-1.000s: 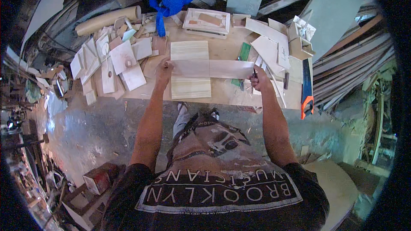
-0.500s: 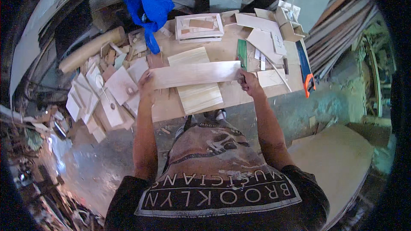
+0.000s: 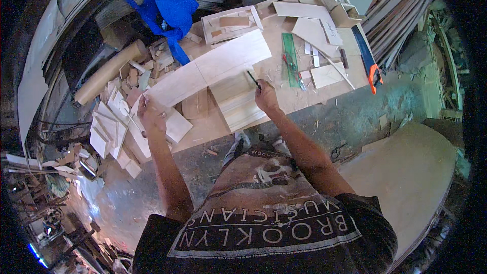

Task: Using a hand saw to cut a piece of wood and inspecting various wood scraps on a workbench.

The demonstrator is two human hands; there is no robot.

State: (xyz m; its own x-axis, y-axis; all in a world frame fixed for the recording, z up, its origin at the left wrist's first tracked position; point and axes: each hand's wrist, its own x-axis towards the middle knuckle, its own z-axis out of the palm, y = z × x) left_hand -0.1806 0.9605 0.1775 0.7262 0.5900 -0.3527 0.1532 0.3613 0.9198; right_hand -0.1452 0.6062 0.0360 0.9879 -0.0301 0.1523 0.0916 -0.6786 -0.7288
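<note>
My left hand [image 3: 153,115] grips the near left end of a long pale wooden board [image 3: 223,61], which slants up to the right above the table. A thin line crosses the board partway along. My right hand [image 3: 267,96] is closed round a dark pencil [image 3: 253,77], its tip pointing up and left beside the board's lower edge, apart from it. Beneath the pencil lies a flat light wood panel [image 3: 237,106] on the workbench [image 3: 200,134]. A green see-through ruler [image 3: 289,53] lies right of my right hand, with a small red-handled tool over it.
Wood offcuts [image 3: 114,127] pile up at the left, near a thick brown roll [image 3: 109,73]. A blue bag [image 3: 172,12] and a shallow wooden frame [image 3: 231,23] stand at the back. A handsaw [image 3: 366,58] with orange handle lies along the right edge, near several thin panels.
My right hand has let go of the board's right end and now holds a pencil. The board has tilted, its right end swinging away from me. The head view has shifted slightly.
</note>
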